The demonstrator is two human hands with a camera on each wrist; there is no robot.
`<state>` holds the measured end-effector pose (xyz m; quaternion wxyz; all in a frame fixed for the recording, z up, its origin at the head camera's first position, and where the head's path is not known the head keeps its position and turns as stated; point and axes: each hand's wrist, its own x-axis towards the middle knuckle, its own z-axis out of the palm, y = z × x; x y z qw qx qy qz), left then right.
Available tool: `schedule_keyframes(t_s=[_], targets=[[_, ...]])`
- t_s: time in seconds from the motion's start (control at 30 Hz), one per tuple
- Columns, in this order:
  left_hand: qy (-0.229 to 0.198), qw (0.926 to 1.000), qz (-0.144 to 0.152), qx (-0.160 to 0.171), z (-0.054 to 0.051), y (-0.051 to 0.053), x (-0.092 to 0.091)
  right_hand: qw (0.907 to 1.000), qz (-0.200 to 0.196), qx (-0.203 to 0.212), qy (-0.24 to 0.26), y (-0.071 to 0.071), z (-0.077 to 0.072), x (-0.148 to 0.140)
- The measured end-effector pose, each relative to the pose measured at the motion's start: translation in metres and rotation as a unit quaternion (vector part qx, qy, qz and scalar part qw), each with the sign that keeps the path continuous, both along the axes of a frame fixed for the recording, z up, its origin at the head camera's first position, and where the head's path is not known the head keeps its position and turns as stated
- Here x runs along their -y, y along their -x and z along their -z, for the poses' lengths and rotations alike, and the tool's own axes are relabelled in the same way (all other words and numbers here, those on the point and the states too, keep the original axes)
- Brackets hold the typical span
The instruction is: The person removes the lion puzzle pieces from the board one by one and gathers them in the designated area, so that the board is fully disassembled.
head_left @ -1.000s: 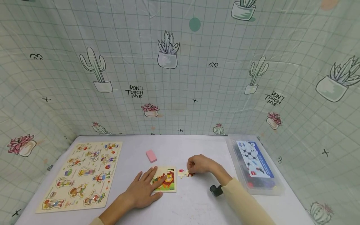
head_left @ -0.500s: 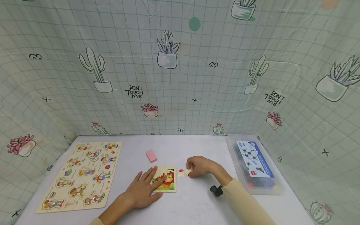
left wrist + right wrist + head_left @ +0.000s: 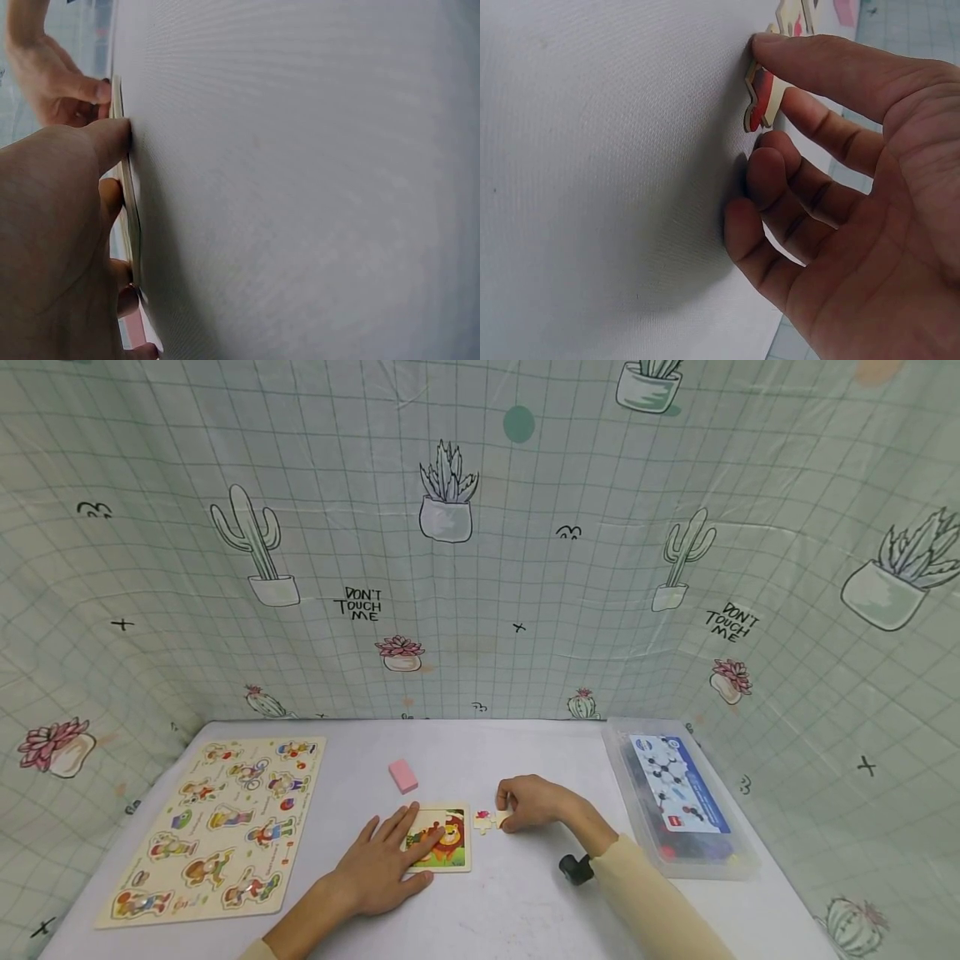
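My left hand (image 3: 378, 870) lies with spread, fairly straight fingers over the left part of a small framed jigsaw puzzle (image 3: 453, 852) showing a lion. Its thumb rests by the lower edge; part of the picture is hidden under the fingers. To the right of the frame, my right hand (image 3: 534, 802) pinches a wooden puzzle piece (image 3: 762, 97), red and cream, between thumb and index finger, at the tabletop. The other fingers curl loosely below. A second puzzle piece (image 3: 483, 820) with a pink print lies between that hand and the frame, close against the pinched one.
A pink block (image 3: 403, 776) lies behind the frame. On the left is a large wooden board (image 3: 217, 827) with figure pieces. A clear plastic case (image 3: 678, 802) stands at right, near a black device (image 3: 577, 869) by the right wrist. Patterned cloth hangs behind.
My right hand has dipped slightly toward me and left over its piece, covering more of it; in the last half second it barely moves. The left hand stays put.
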<state>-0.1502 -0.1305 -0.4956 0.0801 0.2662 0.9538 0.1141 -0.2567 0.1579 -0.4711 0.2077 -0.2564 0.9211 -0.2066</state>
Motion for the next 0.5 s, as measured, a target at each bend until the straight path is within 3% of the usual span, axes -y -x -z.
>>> schedule_keyframes(t_s=[0.5], targets=[[0.006,1.0000,-0.003,0.006,0.0000,0.0004,-0.0002,1.0000,-0.006,-0.003,0.002,-0.0010,-0.0014,0.0000]])
